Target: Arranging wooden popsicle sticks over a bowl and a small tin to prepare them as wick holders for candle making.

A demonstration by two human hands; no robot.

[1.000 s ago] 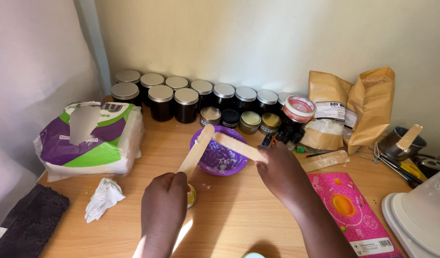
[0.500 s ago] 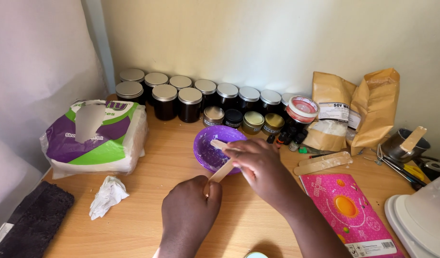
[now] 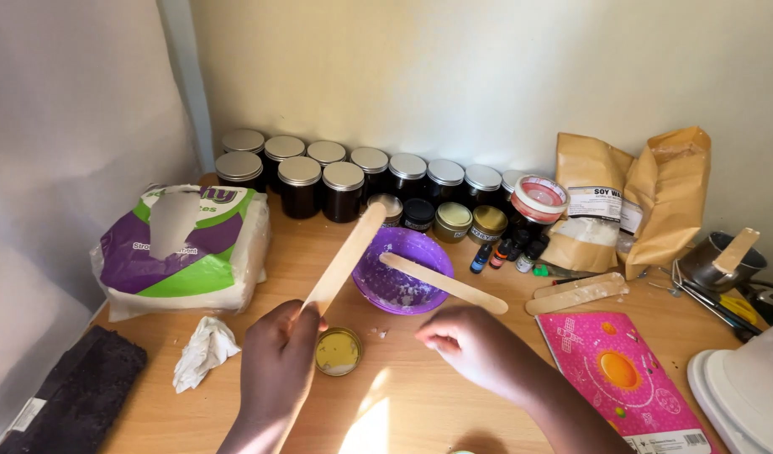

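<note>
Wooden craft stick [image 3: 344,261] gripped in left hand [image 3: 277,370], raised and slanting toward one o'clock above small gold tin [image 3: 338,351] on table [image 3: 420,403]. Second stick [image 3: 444,283] now resting across purple bowl [image 3: 401,282], let go since half a second ago. Right hand [image 3: 475,349] empty, fingers loosely curled, at three o'clock of tin. Crumpled tissue [image 3: 200,351] at nine o'clock.

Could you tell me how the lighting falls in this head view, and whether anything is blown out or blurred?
Head view: a sunlit patch on the wooden table between the left hand and right hand is blown out to white; the white appliance at the right edge is also very bright; the wall corner at left sits in soft shadow; the jars and purple bowl look sharp.
</note>
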